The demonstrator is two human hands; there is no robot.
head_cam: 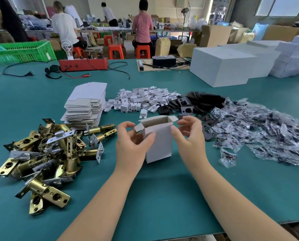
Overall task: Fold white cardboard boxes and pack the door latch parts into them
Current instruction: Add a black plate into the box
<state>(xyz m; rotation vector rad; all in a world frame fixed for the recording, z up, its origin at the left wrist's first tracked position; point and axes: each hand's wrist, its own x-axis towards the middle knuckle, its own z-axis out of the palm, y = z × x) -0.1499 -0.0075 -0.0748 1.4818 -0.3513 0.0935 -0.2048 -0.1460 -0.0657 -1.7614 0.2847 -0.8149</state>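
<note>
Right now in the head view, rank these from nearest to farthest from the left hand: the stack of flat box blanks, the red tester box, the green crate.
From the left hand:
1. Stack of flat box blanks, just beyond it, up and left.
2. Red tester box, farther back on the table.
3. Green crate, at the far left edge.

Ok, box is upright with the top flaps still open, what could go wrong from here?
1. The white box stands tall on a narrow base; the left hand grips one edge and the right hand only touches the other, so pressing the flaps could tip it.
2. The top is still open, so a tilt might spill whatever is inside.
3. The latch pile sits close to the left forearm and could be nudged.
</note>
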